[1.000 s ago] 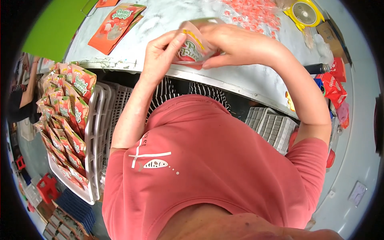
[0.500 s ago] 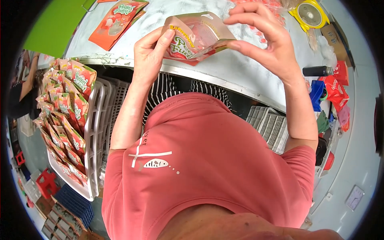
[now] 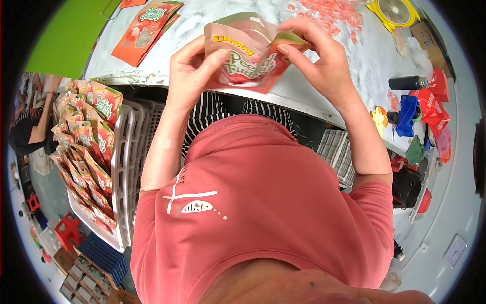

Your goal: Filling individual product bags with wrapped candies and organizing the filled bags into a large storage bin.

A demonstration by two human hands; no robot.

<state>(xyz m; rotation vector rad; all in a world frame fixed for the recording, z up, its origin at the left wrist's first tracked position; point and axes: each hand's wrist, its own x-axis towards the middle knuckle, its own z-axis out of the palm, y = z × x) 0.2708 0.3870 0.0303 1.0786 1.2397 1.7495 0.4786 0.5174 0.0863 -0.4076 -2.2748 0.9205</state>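
A red and green printed pouch (image 3: 243, 55) is held up over the edge of the pale work table (image 3: 314, 96). My left hand (image 3: 190, 68) grips its left side, thumb on the front. My right hand (image 3: 319, 61) pinches the top right corner, where the pouch mouth is spread. Loose pink sweets (image 3: 329, 15) lie on the table just beyond my right hand. A stack of flat empty pouches (image 3: 147, 28) lies at the far left of the table.
A white crate (image 3: 109, 167) at my left holds several filled pouches standing in rows. A yellow tape dispenser (image 3: 395, 11), a dark bottle (image 3: 412, 82) and red and blue items sit at the right. Another person (image 3: 30, 126) stands far left.
Both hands have brought the pouch nearer and higher, turning its front toward me. My right hand shifted from over the pouch to its top right corner.
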